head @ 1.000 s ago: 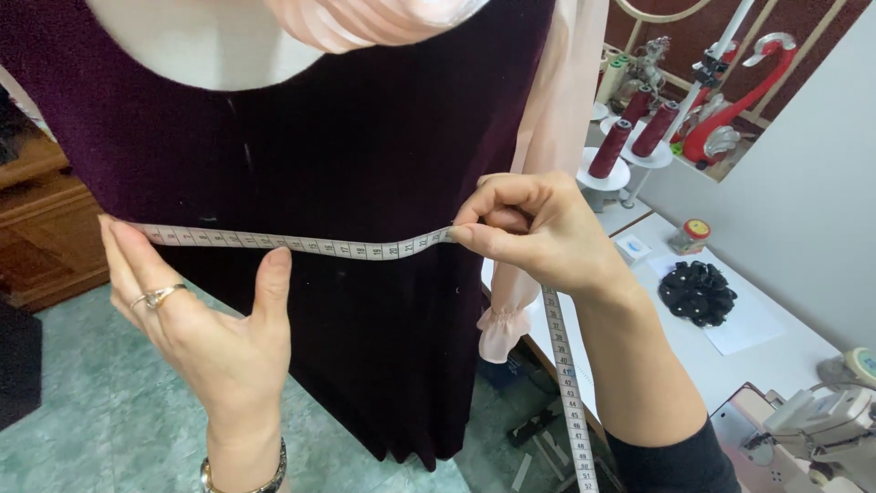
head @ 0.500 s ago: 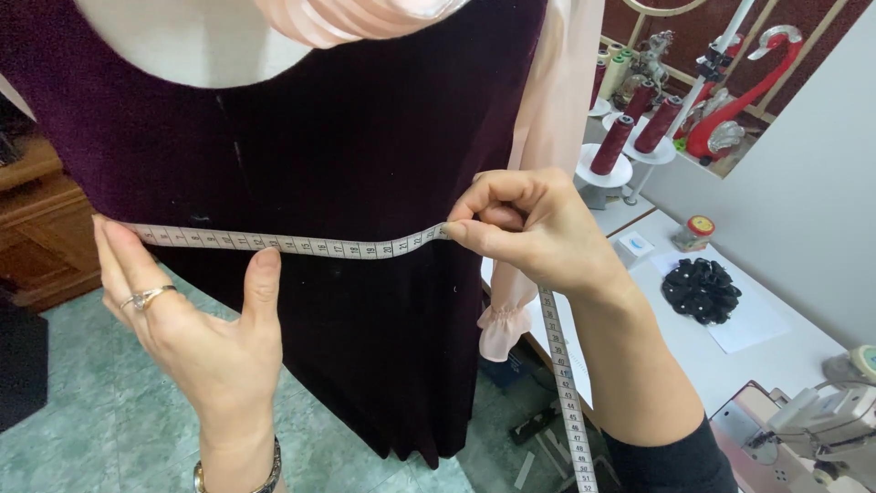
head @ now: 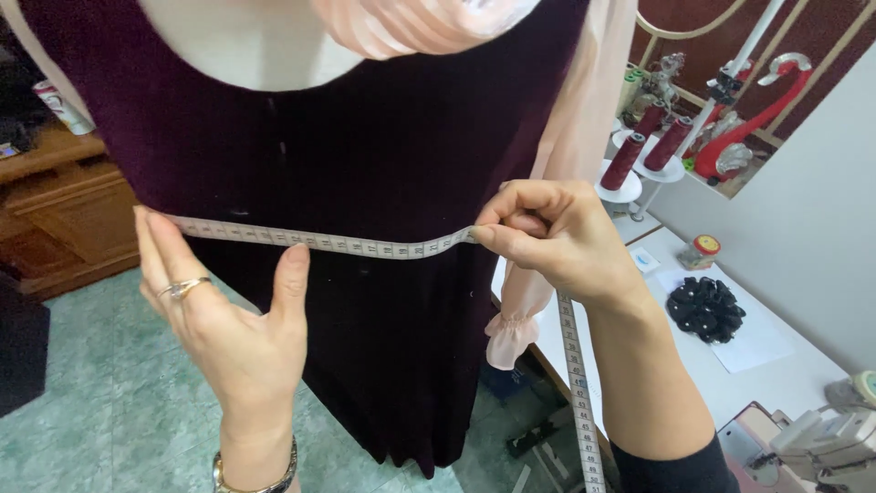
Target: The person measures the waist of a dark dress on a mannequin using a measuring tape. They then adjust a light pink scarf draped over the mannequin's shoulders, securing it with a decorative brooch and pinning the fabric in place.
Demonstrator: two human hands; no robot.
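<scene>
1. Nearest to my view, the left hand (head: 228,329) stands flat against the front of the dark purple dress (head: 365,183). Its fingers (head: 160,256) are spread wide and straight, gripping nothing; the fingertips press the left end of the measuring tape (head: 328,243) onto the cloth, and the thumb points up just below the tape. I note a ring (head: 182,288) on one finger and a bracelet (head: 260,475) at the wrist.
2. The right hand (head: 557,242) is closed in a pinch on the tape at the dress's right edge, thumb and forefinger tight together on it. The free length of tape hangs down past the right forearm to the bottom of the view.
3. The tape runs level across the waist of the dress between the two hands, slightly sagging in the middle and lying on the fabric.
4. Against the earlier pictures: both hands keep their hold, and the tape stays stretched at the same height. The left hand has crept a little further left and up along the cloth; the right pinch has barely shifted.
5. A pale pink sleeve (head: 584,128) with a gathered cuff hangs at the dress's right side, just behind the right hand.
6. Further back, a white table (head: 776,374) carries a black fabric flower (head: 704,309) and a small jar with a red lid (head: 700,251).
7. Beyond that stand dark red thread cones (head: 625,160) on a rack.
8. At far left is a wooden cabinet (head: 64,210).
</scene>
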